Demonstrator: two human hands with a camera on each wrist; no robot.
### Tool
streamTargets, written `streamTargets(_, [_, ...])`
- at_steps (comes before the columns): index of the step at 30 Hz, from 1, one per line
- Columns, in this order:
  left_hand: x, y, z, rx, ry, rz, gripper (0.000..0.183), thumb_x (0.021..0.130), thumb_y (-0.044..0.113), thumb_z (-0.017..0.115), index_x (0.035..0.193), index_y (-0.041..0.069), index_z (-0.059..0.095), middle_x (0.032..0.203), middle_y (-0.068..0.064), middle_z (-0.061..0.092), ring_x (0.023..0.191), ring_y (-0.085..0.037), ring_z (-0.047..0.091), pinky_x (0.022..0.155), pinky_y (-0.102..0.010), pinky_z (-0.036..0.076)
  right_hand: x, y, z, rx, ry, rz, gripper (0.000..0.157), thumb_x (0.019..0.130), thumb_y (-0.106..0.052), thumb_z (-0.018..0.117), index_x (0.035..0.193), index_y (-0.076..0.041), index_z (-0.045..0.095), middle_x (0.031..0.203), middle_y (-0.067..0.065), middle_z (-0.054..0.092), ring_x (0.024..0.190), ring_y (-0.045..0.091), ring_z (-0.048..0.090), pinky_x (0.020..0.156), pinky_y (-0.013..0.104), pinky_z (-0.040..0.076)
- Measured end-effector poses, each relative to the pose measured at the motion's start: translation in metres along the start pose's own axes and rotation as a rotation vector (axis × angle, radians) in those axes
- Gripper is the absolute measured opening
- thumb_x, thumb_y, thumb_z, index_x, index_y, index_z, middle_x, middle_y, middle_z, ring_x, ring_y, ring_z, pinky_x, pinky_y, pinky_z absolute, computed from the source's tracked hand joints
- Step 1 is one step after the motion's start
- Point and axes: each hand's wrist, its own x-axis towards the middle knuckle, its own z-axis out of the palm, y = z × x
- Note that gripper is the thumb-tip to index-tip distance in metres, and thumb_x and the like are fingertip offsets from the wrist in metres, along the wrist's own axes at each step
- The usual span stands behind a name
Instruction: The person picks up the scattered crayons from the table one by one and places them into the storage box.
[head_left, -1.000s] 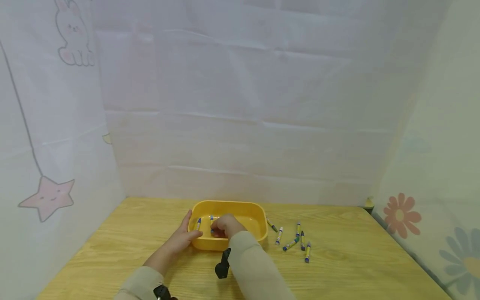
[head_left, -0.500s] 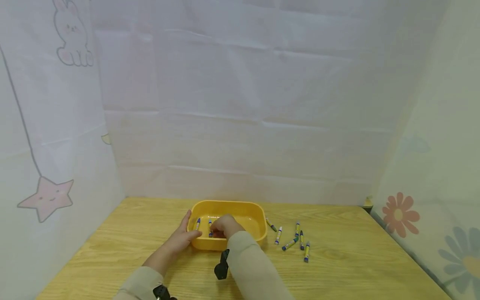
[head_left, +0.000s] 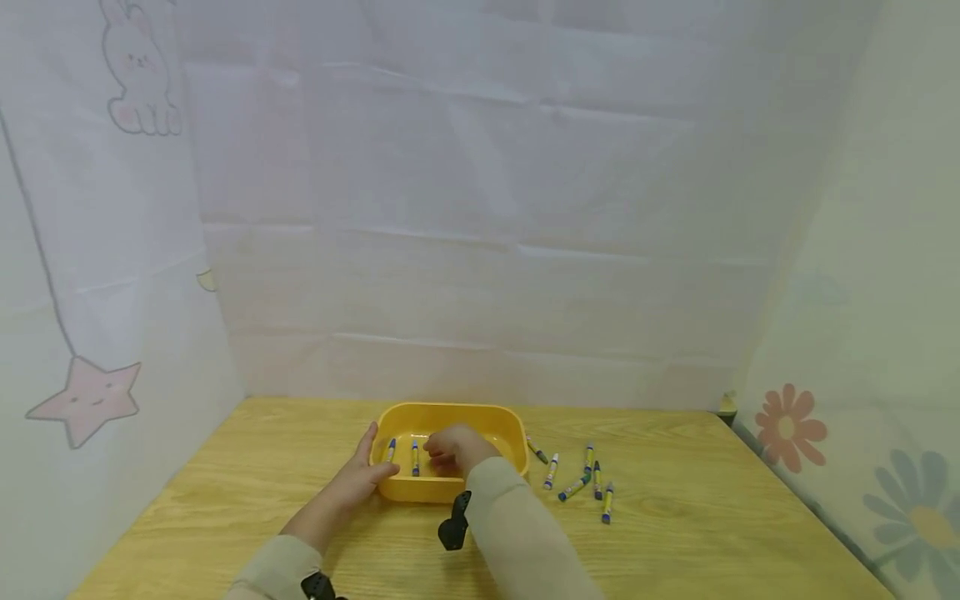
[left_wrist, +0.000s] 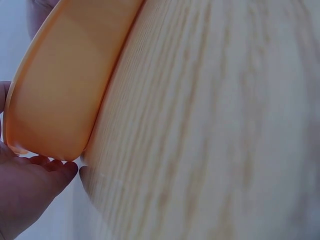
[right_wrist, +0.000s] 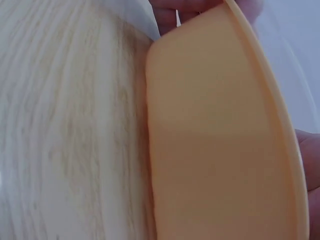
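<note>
A yellow plastic tray (head_left: 420, 490) stands on the wooden table. My left hand (head_left: 356, 481) grips its left end, the thumb over the near rim and the other fingers along the outer wall; in the left wrist view those fingers (left_wrist: 55, 166) touch the tray's side. Two wrapped crayons lie inside at the left: a blue-tipped crayon (head_left: 391, 451) by the end wall and another blue-tipped crayon (head_left: 416, 458) beside it. Just right of the second one, my right hand (head_left: 459, 447) reaches down into the tray, fingers loosely bent, nothing visible in them. The tray's wall hides most of that hand in the right wrist view.
Several more crayons (head_left: 575, 487) lie scattered on the table to the right of the tray. A white crayon (head_left: 551, 472) is among the nearest ones. White printed sheets (head_left: 480, 250) enclose the table (head_left: 675, 533) at the back and sides.
My right hand has let go of the second crayon and drawn slightly right, so the crayon shows whole on the tray floor. The left hand keeps its hold on the tray.
</note>
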Motion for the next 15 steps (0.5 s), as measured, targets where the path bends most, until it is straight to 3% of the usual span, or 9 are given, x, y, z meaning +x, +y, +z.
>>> streamTargets(6, [0.0,0.001,-0.001,-0.003,-0.008,-0.018,0.096,0.089,0.01,0.058,0.157,0.011,-0.009,0.16,-0.032,-0.005,0.146,-0.052,-0.004,0.117,-0.066,0.0,0.001,-0.003,-0.015,0.029,-0.063,-0.069,0.038,0.089,-0.009,0.067,0.125,0.002,0.061,0.109,0.015,0.067,0.076,0.018,0.062,0.078,0.031,0.059])
streamTargets(11, [0.0,0.001,-0.003,0.006,-0.013,-0.03,0.096,0.089,0.011,0.059,0.158,0.013,-0.009,0.161,-0.03,-0.007,0.146,-0.052,-0.006,0.116,-0.067,-0.002,-0.001,-0.004,-0.032,0.029,-0.113,-0.153,0.042,0.09,-0.007,0.064,0.131,0.004,0.057,0.119,0.016,0.064,0.095,0.029,0.067,0.083,0.035,0.059])
streamTargets(15, [0.0,0.001,-0.002,-0.009,-0.023,-0.022,0.097,0.089,0.01,0.058,0.157,0.012,-0.01,0.16,-0.031,-0.008,0.146,-0.053,-0.008,0.116,-0.067,-0.003,-0.004,-0.006,-0.045,0.056,-0.134,-0.16,0.041,0.091,-0.005,0.061,0.132,0.003,0.056,0.124,0.019,0.062,0.102,0.031,0.066,0.089,0.037,0.057])
